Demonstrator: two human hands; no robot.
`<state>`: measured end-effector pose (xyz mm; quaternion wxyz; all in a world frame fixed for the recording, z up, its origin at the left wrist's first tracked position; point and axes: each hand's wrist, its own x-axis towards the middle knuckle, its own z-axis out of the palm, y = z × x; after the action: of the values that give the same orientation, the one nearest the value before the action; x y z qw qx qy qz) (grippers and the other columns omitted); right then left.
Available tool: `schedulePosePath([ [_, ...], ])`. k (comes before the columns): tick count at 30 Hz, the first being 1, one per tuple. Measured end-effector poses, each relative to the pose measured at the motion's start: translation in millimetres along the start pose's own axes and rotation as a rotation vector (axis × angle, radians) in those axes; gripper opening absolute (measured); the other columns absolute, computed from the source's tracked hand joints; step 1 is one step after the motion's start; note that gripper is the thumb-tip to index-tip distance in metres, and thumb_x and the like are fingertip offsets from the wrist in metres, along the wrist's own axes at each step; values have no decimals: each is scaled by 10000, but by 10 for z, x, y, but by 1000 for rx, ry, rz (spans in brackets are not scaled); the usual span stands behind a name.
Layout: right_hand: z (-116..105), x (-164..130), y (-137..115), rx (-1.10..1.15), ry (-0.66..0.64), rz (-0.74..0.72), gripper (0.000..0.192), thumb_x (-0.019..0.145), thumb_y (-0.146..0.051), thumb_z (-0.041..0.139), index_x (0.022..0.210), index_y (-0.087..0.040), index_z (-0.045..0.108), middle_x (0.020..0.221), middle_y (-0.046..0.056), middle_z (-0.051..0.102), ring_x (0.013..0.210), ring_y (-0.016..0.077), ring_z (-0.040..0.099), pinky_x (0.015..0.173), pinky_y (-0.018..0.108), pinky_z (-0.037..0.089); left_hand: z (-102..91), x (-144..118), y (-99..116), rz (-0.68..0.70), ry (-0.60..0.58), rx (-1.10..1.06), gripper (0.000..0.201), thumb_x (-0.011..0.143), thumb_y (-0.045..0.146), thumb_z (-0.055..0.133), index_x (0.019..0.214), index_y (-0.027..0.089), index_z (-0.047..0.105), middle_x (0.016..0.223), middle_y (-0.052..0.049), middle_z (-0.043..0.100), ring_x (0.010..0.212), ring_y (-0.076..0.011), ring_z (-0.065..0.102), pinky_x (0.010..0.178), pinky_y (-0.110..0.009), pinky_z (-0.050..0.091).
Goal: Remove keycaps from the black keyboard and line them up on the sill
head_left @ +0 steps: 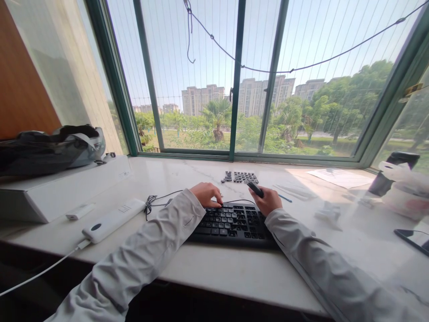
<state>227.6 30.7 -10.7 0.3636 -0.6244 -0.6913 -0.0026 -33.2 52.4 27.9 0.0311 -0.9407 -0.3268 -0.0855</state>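
A black keyboard (231, 223) lies on the white marble-look counter, with many keycaps off its middle and right side. My left hand (207, 195) is at its top row, thumb and fingers pinched together; anything between them is too small to make out. Over the keyboard's right top corner, my right hand (271, 201) is closed around a black stick-shaped tool (255, 188), tilted up and left. Its exact kind cannot be made out. Behind the keyboard, loose black keycaps (246, 176) lie in rows.
A white power bank (114, 220) with a cable and a white box (63, 188) bearing a dark bag (53, 150) are on the left. Toward the right lie a blue pen (284, 197), clear plastic (329, 213), paper (340, 178), a plastic bag (407, 188) and a phone (414, 240).
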Motion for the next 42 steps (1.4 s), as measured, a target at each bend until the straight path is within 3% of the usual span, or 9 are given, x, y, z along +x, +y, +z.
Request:
schedulePosePath([
  [6, 17, 2, 15, 1, 2, -9, 345, 838, -503, 476, 854, -266, 725, 742, 47, 709, 738, 219, 636, 590, 264, 347, 7, 5, 36, 20, 28, -6, 137, 739, 293, 676, 816, 242, 778, 840, -3, 733, 721, -129, 646, 672, -214, 449],
  [16, 6, -10, -10, 3, -14, -14, 313, 839, -479, 492, 895, -279, 726, 786, 39, 723, 794, 221, 655, 617, 259, 367, -16, 7, 108, 2, -45, 208, 182, 770, 339, 633, 882, 302, 773, 885, -1, 725, 758, -161, 652, 593, -233, 419],
  [30, -16, -16, -39, -21, -18, -16, 313, 852, -474, 478, 880, -283, 724, 772, 36, 719, 764, 208, 647, 607, 260, 359, 24, 10, 71, -19, -5, 57, 159, 775, 307, 655, 866, 256, 776, 871, -13, 743, 774, -163, 672, 683, -237, 467],
  [37, -23, -17, -73, -20, -21, -1, 274, 836, -457, 506, 874, -290, 720, 778, 23, 716, 746, 197, 635, 589, 257, 338, -82, -36, -136, -195, 90, -133, 170, 735, 296, 668, 825, 200, 776, 813, -10, 755, 781, -154, 690, 754, -215, 495],
  [42, -62, -32, -136, -76, -49, -15, 242, 834, -429, 511, 851, -285, 704, 766, 16, 708, 725, 189, 624, 581, 261, 317, -197, 108, -501, -358, 51, 54, 234, 763, 345, 618, 881, 220, 776, 803, 0, 752, 768, -154, 682, 755, -212, 486],
])
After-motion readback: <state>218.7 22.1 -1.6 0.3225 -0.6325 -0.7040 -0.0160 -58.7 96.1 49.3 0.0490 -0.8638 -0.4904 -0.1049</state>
